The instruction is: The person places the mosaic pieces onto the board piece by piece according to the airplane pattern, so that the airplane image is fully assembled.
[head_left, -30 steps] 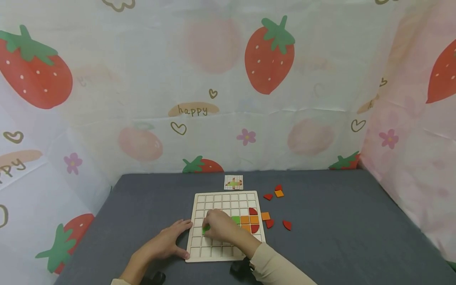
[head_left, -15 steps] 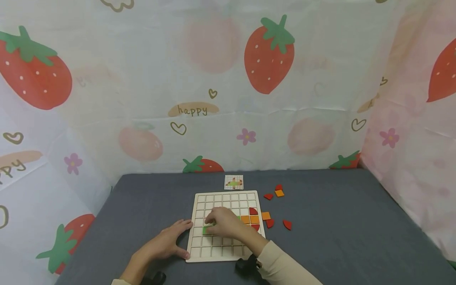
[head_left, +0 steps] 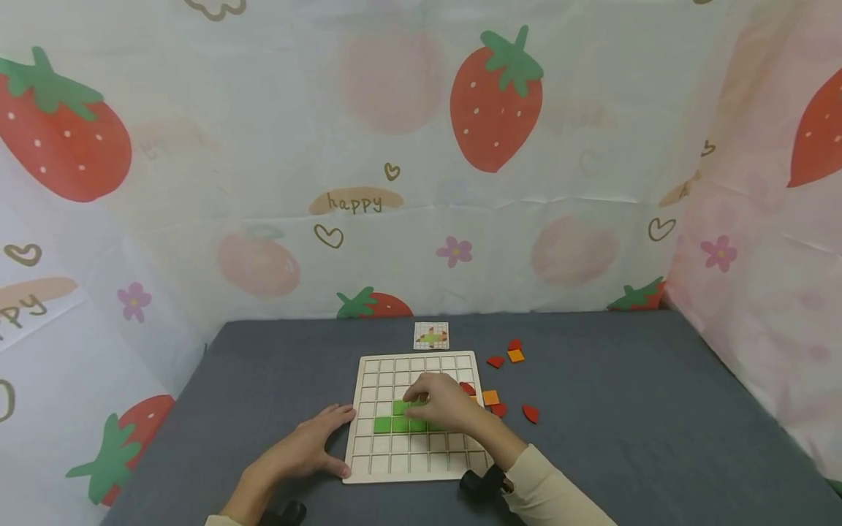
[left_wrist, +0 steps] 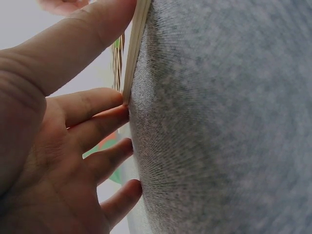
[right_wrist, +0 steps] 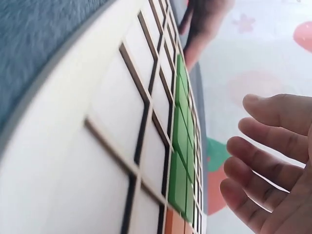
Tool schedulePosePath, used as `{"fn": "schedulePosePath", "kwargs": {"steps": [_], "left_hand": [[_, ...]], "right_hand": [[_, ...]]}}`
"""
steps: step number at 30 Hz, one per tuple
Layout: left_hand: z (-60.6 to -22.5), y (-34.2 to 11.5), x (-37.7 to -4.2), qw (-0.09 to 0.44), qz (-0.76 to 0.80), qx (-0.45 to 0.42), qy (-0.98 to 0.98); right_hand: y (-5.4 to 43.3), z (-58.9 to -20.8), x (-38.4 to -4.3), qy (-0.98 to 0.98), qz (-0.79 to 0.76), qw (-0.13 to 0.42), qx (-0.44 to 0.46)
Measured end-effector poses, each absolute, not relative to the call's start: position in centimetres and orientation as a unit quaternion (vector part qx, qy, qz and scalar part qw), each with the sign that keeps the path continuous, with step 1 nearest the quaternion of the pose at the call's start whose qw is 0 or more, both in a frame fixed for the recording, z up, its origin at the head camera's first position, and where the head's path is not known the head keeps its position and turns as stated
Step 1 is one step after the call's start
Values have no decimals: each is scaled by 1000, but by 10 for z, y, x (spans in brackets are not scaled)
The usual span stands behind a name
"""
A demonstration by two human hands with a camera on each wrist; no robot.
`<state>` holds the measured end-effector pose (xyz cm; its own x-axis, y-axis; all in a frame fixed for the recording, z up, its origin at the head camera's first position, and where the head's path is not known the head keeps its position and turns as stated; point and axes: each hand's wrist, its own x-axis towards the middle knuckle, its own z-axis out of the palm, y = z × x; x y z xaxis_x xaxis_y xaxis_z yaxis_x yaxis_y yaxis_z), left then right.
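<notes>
A pale wooden grid board (head_left: 395,465) lies on the dark cloth in the head view. Several green square tiles (head_left: 382,425) sit in its cells, and a red quarter-round piece (head_left: 468,389) shows beyond my right hand. That hand (head_left: 447,405) hovers over the board, fingers loosely bent. In the right wrist view its fingertips (right_wrist: 236,168) are apart from the green tiles (right_wrist: 180,185) and hold nothing. My left hand (head_left: 305,442) rests at the board's left side, thumb and fingers spread. The left wrist view shows its thumb and forefinger against the board's edge (left_wrist: 131,68).
A small pattern card (head_left: 431,336) lies behind the board. To its right are loose red pieces (head_left: 531,414) and orange squares (head_left: 490,397). Dark cloth (head_left: 612,409) covers the table, and a strawberry-printed curtain (head_left: 368,248) hangs behind and at both sides.
My right hand has drawn off the tile at the left and moved rightward over the board. Green tiles it covered before now show in two rows. The left hand has stayed put.
</notes>
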<state>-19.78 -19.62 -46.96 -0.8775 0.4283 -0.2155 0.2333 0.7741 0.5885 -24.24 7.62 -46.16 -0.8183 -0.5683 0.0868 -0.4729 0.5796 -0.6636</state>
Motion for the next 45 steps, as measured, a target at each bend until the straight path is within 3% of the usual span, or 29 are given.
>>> {"fn": "schedulePosePath", "kwargs": {"steps": [45], "left_hand": [[-473,-199,-198,174,295,178,922]], "right_hand": [[173,-470,-300,929,-322,-19,-181]]}}
